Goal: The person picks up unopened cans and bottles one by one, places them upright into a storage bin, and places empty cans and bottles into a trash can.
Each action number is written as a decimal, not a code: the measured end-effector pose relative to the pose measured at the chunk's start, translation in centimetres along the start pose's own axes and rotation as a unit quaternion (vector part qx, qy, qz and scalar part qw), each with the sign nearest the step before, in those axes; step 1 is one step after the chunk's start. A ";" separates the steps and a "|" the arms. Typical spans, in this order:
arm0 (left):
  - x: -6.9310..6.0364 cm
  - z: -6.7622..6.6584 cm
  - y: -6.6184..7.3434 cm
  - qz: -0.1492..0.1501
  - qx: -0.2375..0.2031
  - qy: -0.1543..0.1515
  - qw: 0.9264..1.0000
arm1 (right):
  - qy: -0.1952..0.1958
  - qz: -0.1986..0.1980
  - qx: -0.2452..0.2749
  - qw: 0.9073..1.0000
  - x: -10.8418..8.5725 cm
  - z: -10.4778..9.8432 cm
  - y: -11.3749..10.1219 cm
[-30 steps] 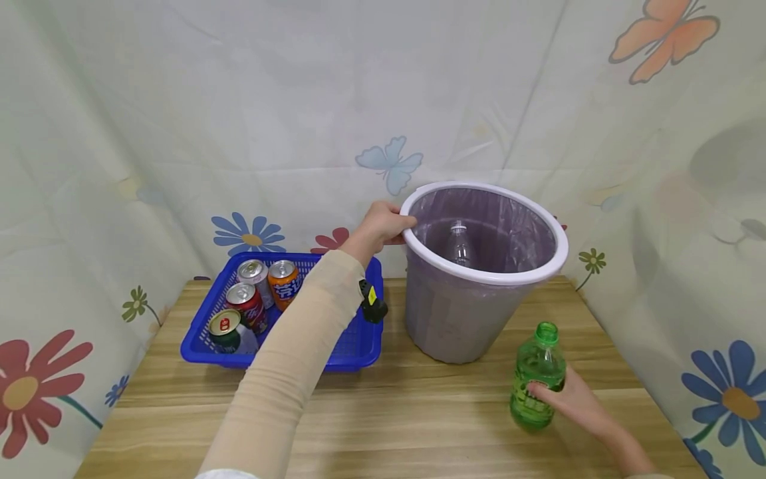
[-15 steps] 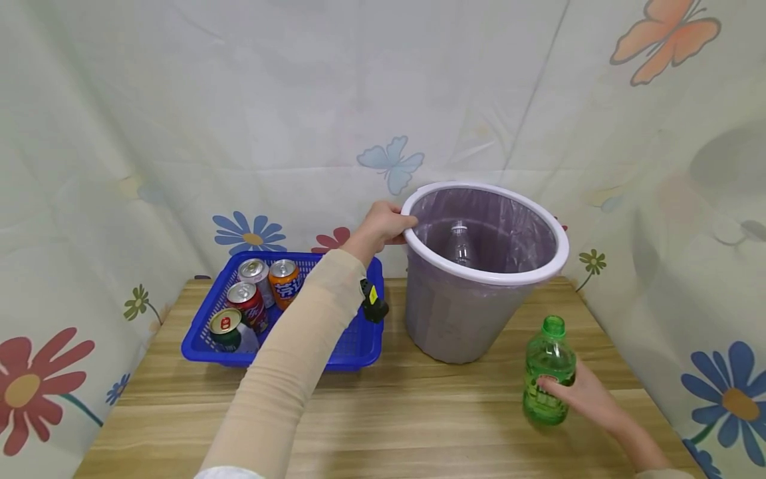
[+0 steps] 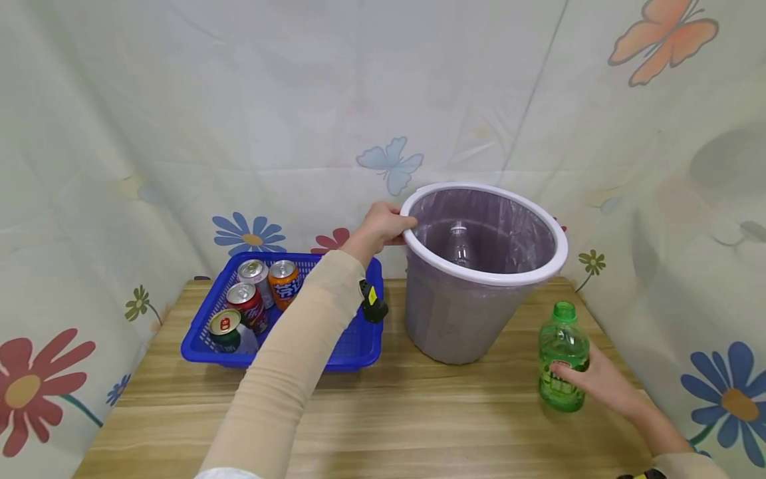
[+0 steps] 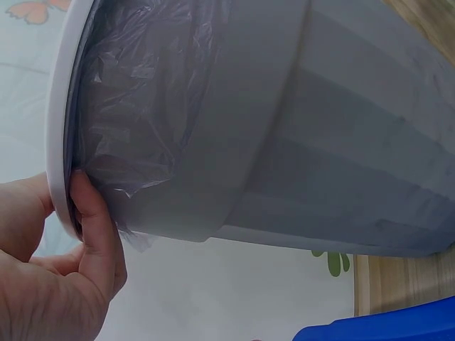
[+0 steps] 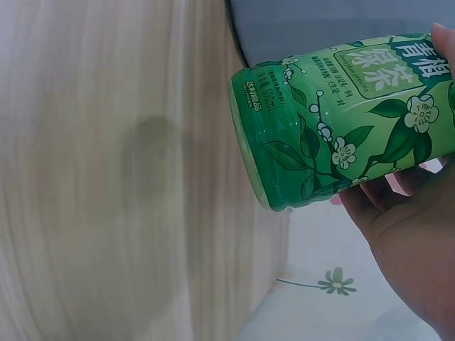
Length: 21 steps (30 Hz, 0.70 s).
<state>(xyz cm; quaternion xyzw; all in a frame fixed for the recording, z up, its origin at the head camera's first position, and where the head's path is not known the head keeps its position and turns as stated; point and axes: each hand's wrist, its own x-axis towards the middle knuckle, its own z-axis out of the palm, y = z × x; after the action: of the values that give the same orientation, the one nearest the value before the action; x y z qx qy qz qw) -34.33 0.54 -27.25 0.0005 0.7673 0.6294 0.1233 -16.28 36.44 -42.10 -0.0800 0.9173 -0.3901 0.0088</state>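
Note:
My left hand (image 3: 383, 226) grips the white rim of a grey trash bin (image 3: 461, 319), thumb over the edge and fingers under it. A plastic liner covers the bin's inside, and a clear plastic bottle (image 3: 459, 246) stands in it, its lower part hidden. To the right of the bin, my right hand (image 3: 604, 382) holds a green tea bottle (image 3: 562, 366) upright around its label. No cap shows on its neck. In the right wrist view, the bottle's base (image 5: 252, 142) hangs above the tabletop, over a faint shadow.
A blue plastic basket (image 3: 353, 352) stands left of the bin, partly behind my left forearm. Several drink cans (image 3: 247, 303) stand in its left side. The wooden table (image 3: 419, 426) meets a patterned curtain (image 3: 299, 100) at the back and sides.
My right hand has moved the green tea bottle to the right and slightly farther back. The left hand, the bin and the basket stay where they were.

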 end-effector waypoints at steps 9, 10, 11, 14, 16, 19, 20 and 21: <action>0.0 -0.1 0.0 0.000 0.003 -0.007 1.000 | 0.003 -0.042 0.012 0.999 0.8 -1.7 -0.6; 0.0 -0.1 0.0 -0.001 0.003 -0.007 1.000 | 0.003 -0.046 0.016 0.999 0.9 -1.8 -0.6; 0.0 -0.1 0.0 -0.001 0.004 -0.007 1.000 | 0.002 -0.048 0.017 0.999 0.9 -1.9 -0.7; 0.0 -0.1 0.0 -0.001 0.003 -0.008 1.000 | 0.000 -0.047 0.010 0.999 1.0 -2.4 -0.8; 0.0 -0.1 0.0 -0.001 0.003 -0.006 1.000 | -0.002 -0.042 0.002 0.999 1.1 -2.8 -1.0; 0.0 -0.1 -0.1 -0.001 0.004 -0.006 1.000 | -0.010 -0.028 -0.011 0.999 1.2 -3.5 -1.4; 0.0 0.0 -0.1 -0.001 0.003 -0.006 1.000 | -0.013 -0.021 -0.016 1.000 1.3 -3.8 -1.5; 0.0 0.0 -0.1 -0.002 0.003 -0.006 1.000 | -0.015 -0.014 -0.021 1.000 1.3 -4.1 -1.7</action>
<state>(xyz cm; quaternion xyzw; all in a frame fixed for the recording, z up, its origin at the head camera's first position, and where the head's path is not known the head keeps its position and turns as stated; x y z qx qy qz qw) -34.33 0.53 -27.32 0.0031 0.7687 0.6264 0.1288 -17.63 38.00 -38.01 -0.0984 0.9240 -0.3692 0.0155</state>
